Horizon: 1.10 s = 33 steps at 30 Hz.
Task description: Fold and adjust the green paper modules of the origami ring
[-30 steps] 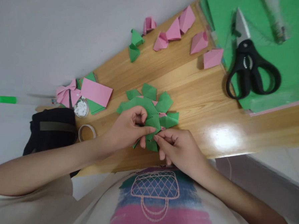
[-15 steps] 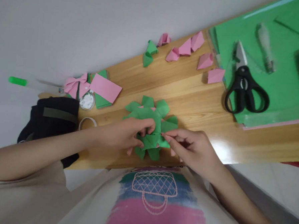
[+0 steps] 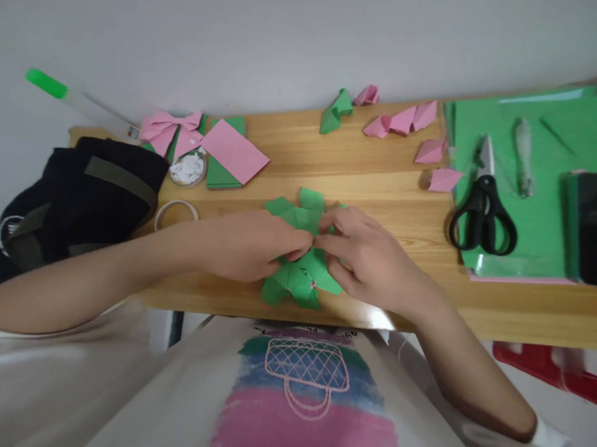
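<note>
A folded green paper flower with pointed petals lies on the wooden table just in front of my body. A small pink speck shows on its near part. Closed and pressed down on the middle of the flower, my left hand pinches the paper from the left. My right hand reaches in from the right, thumb and fingertips together on the folds. The fingertips of both hands meet over the flower's centre and hide what lies between them. Part of the far petals is covered by my right hand.
Several folded pink pieces and a green folded piece lie by the wall. Black-handled scissors rest on green sheets at right. On the left are a pink bow, pink card, tape roll and black cloth item.
My right hand has gone from the flower's near right side to its middle, beside my left fingertips. My left hand has closed more on the paper. The camera view has turned slightly.
</note>
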Each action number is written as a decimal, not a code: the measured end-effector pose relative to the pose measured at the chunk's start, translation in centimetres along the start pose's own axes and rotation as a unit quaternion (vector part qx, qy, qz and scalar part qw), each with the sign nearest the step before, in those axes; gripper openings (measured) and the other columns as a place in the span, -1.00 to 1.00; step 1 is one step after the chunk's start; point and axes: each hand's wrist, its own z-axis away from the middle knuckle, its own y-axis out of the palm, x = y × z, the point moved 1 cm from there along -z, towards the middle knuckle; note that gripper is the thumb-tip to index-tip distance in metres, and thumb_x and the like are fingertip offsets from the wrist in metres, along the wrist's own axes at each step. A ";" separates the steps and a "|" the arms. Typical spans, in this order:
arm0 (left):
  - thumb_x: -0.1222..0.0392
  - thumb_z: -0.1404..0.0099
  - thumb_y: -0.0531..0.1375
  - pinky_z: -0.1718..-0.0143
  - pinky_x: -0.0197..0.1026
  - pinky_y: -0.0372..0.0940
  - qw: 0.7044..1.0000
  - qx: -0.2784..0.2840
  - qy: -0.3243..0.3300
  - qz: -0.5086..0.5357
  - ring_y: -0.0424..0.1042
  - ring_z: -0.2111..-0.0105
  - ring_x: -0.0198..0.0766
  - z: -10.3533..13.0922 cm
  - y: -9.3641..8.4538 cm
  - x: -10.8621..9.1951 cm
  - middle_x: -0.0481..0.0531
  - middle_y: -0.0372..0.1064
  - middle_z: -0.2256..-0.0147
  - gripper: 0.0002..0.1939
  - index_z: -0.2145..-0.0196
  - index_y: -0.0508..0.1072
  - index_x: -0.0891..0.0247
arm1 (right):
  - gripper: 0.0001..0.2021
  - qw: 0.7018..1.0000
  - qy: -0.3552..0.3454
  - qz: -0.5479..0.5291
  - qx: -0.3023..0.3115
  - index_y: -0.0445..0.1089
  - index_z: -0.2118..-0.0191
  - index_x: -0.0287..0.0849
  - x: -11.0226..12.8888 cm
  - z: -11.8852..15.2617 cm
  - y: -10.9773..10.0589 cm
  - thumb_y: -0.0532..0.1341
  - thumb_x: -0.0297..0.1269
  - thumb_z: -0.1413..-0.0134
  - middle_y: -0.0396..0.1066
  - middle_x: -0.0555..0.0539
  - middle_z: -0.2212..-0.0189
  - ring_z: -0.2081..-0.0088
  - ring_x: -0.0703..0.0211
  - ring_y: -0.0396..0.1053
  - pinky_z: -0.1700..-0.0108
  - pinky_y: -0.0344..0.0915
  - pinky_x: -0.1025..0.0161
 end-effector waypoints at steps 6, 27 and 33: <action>0.38 -0.29 0.10 0.47 -0.26 -0.06 0.996 -0.083 -0.021 0.001 0.27 0.47 -0.29 1.6 2.5 1.4 -0.09 0.36 0.41 -0.90 0.31 0.37 0.23 | -0.68 0.995 -0.018 0.019 0.092 0.56 0.06 -0.16 0.7 -1.4 0.6 0.13 -0.40 -0.13 0.33 -0.28 0.09 0.06 -0.16 0.29 0.04 0.30 -0.09; 0.47 -0.10 0.11 0.45 -0.28 -0.11 0.982 -0.179 0.057 -0.014 -0.02 0.58 -0.40 0.2 3.0 2.0 -0.15 0.22 0.53 -0.84 0.56 0.32 0.29 | -0.88 0.986 -0.086 -0.117 0.081 0.49 0.15 -0.19 -2.0 -1.9 -0.6 0.27 -0.36 -0.20 0.32 -0.14 0.19 0.12 0.08 0.34 0.09 0.34 0.12; 0.47 -0.13 0.10 0.48 -0.24 -0.09 0.980 -0.178 0.073 -0.052 0.08 0.58 -0.36 -0.6 3.0 2.2 -0.11 0.26 0.51 -0.83 0.53 0.34 0.27 | -0.82 0.989 -0.067 -0.100 0.080 0.50 0.12 -0.16 -1.7 -1.6 -0.4 0.29 -0.33 -0.15 0.32 -0.13 0.20 0.12 0.04 0.31 0.07 0.26 0.07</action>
